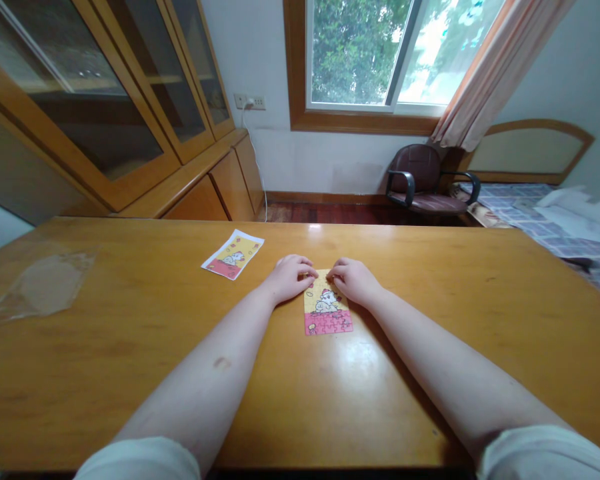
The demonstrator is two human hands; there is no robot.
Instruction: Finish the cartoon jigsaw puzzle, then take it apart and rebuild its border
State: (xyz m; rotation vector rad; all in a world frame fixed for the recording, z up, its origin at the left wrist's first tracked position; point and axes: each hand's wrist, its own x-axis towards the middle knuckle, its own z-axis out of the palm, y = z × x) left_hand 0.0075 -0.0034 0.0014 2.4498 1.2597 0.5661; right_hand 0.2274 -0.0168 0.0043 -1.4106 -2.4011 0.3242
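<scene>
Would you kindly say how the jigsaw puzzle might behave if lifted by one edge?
The jigsaw puzzle would probably sag or split, being made of interlocking pieces. Lying thin and flat, it looks light and unlikely to tip.

Tons of room on the wooden table (505,327) out past the right hand (355,281). Left's tighter: printed picture sheet (233,255) near the left hand (289,279), plastic bag (43,283) farther out. Hands block the jigsaw puzzle's (329,319) far corners; near edge is wide open.
</scene>
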